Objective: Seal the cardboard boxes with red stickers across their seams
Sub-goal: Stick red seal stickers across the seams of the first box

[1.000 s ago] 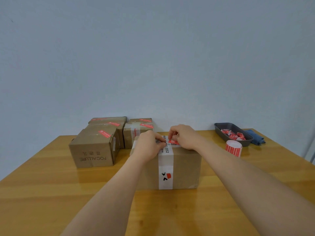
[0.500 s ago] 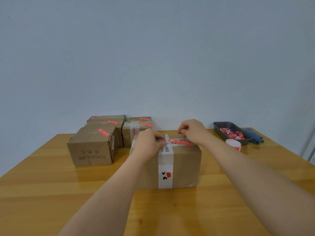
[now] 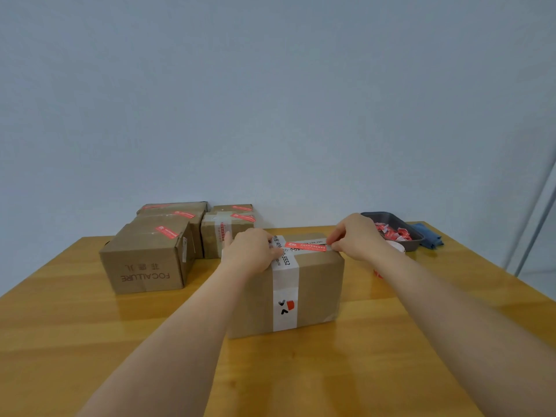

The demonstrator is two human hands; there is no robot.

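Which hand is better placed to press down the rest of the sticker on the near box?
Right. The right hand pinches the sticker's free right end over the box top, so it could press that down. The left hand pins the sticker's left end.

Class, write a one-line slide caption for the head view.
Left hand steadies the front box while right hand presses a red sticker on top.
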